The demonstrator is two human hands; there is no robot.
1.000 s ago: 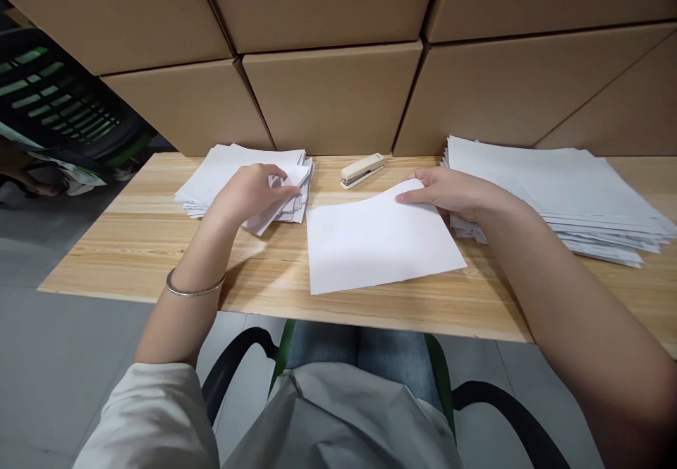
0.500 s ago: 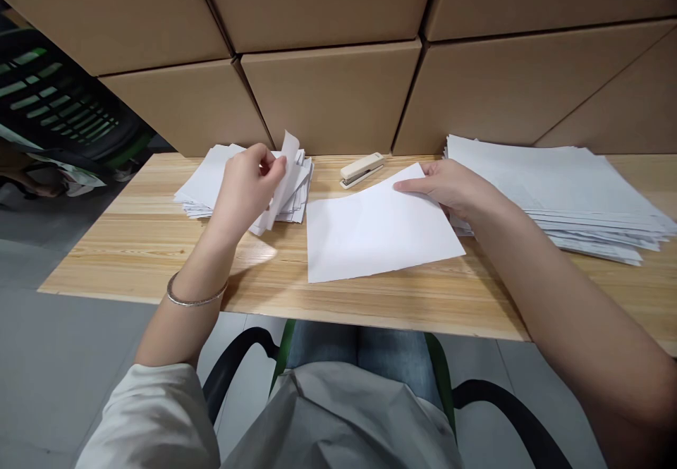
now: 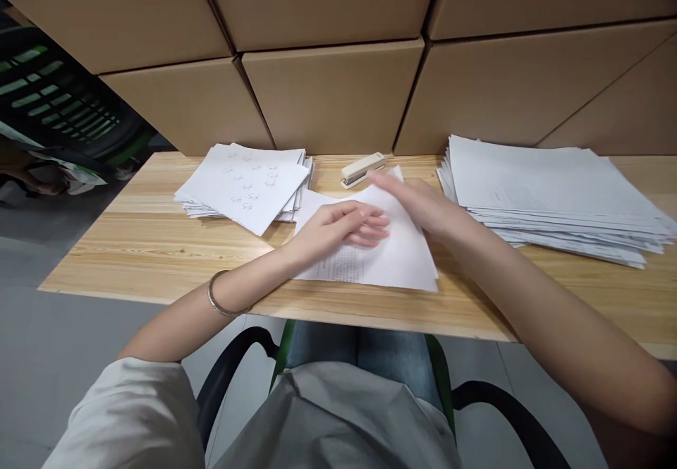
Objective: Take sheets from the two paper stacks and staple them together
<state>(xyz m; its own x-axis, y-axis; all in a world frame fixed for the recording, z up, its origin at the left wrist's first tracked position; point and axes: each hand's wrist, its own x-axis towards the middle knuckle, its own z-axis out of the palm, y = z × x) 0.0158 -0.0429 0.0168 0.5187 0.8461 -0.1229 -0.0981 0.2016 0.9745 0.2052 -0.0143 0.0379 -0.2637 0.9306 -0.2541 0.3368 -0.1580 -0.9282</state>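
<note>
A white sheet of paper (image 3: 407, 257) with some print near its lower edge lies before me at the middle of the table. Over it is my left hand (image 3: 343, 228), palm turned sideways, fingers loosely spread and nothing held in them. My right hand (image 3: 415, 201) is at the sheet's upper right, blurred, with the thumb stretched toward the stapler; its other fingers are mostly hidden. The cream stapler (image 3: 364, 168) rests just behind the sheet. To the left sits a paper stack (image 3: 243, 180) with handwritten marks on top, and a larger paper stack (image 3: 539, 180) is on the right.
Large cardboard boxes (image 3: 333, 95) stand in a wall along the back edge of the wooden table (image 3: 132, 243). Beyond the table at the far left are a dark slatted chair back (image 3: 58, 95) and part of another person's hand (image 3: 42, 185).
My left hand has left the left stack, letting go of its lifted paper, and moved right over the middle sheet. That sheet has shifted slightly left and toward me; my right hand has moved left.
</note>
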